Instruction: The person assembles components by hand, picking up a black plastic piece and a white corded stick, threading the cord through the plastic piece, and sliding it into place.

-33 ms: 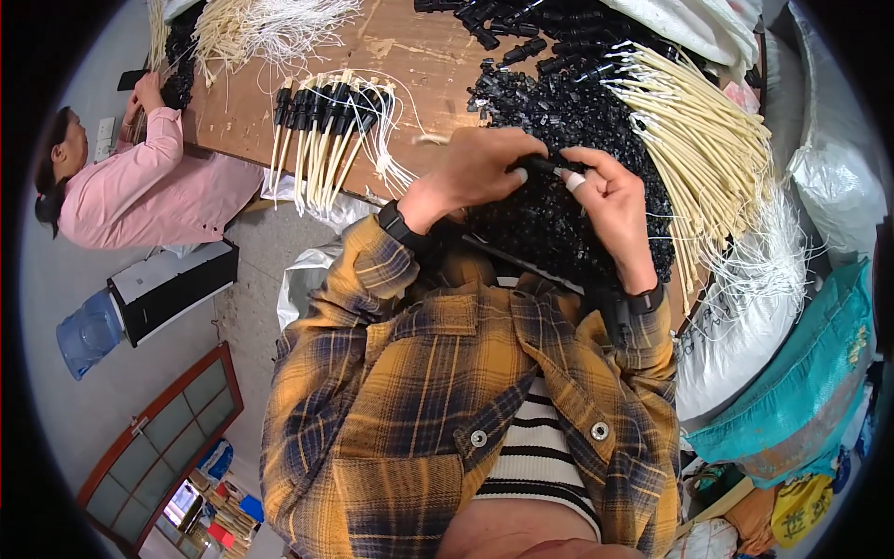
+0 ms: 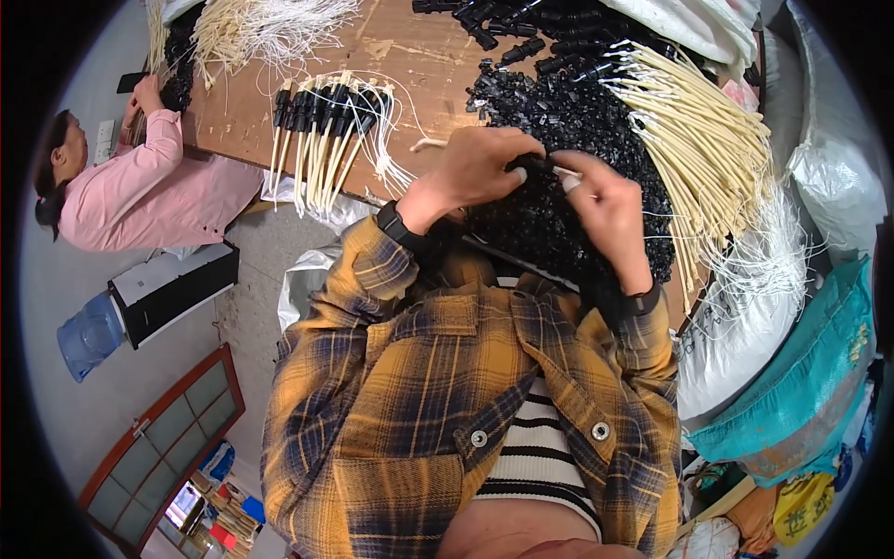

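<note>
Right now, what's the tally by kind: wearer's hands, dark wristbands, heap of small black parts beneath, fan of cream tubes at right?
Left hand and right hand: 2
Dark wristbands: 2
Heap of small black parts: 1
Fan of cream tubes: 1
Total: 6

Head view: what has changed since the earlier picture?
The bare right hand has shifted slightly left, toward the bare left hand; the thin cream tube end beside that hand sits a little lower. No grasp or release is clear. The left hand and the fanned cream tubes at right look unchanged.
</note>
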`<act>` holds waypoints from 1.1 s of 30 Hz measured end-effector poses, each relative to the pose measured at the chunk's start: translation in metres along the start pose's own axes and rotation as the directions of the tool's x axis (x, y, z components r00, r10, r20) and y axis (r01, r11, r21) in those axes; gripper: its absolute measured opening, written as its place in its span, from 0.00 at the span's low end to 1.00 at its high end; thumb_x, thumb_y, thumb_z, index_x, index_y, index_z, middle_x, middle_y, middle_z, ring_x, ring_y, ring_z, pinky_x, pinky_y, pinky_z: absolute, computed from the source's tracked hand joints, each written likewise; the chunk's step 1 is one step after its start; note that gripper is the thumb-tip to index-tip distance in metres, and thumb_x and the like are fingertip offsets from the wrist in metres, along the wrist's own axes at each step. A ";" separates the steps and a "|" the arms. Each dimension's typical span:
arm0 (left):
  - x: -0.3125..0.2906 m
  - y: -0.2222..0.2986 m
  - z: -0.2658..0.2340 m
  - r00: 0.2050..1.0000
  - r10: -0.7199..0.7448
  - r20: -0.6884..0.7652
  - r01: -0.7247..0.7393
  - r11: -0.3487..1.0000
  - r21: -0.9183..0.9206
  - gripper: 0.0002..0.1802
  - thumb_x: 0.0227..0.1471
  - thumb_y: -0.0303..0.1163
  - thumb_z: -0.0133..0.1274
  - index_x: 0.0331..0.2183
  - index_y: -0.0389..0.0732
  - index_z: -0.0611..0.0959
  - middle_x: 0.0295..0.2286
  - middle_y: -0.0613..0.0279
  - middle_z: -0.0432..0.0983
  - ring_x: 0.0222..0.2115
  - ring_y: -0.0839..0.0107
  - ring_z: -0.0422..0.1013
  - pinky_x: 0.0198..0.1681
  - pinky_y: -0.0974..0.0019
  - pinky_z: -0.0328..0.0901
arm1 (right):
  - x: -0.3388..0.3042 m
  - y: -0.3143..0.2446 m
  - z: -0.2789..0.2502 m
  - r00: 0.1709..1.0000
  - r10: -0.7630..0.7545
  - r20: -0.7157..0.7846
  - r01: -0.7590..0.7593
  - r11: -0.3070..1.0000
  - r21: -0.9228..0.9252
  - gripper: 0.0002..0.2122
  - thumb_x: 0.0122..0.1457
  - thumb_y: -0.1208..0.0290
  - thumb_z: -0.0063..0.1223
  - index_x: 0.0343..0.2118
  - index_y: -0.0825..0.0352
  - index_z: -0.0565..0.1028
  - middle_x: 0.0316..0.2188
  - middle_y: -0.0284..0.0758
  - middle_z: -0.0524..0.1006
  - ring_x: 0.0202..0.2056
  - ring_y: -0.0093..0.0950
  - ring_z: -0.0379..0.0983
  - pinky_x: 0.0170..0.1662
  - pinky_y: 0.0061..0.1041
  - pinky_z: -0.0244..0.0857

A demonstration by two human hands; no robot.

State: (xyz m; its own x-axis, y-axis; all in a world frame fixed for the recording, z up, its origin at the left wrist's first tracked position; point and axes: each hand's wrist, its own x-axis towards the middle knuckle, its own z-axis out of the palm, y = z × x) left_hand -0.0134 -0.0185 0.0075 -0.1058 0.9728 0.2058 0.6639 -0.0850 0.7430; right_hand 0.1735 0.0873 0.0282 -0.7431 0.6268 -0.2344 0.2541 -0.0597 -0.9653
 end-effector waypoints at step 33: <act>-0.113 -0.162 -0.166 0.527 -0.514 -0.677 0.713 0.701 0.023 0.26 0.48 0.33 0.50 0.51 0.39 0.72 0.43 0.44 0.74 0.46 0.49 0.69 0.51 0.56 0.61 | 0.006 -0.010 0.036 0.881 -0.403 0.248 0.471 0.695 -0.543 0.09 0.50 0.75 0.59 0.35 0.70 0.77 0.35 0.40 0.78 0.36 0.38 0.76 0.38 0.28 0.69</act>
State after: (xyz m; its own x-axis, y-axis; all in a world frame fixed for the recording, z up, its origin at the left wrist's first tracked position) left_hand -0.2312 -0.1506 -0.0304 -0.8982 0.4104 0.1576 0.4066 0.6389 0.6530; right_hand 0.1447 0.0635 0.0320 -0.9105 0.3836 0.1542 0.1628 0.6753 -0.7193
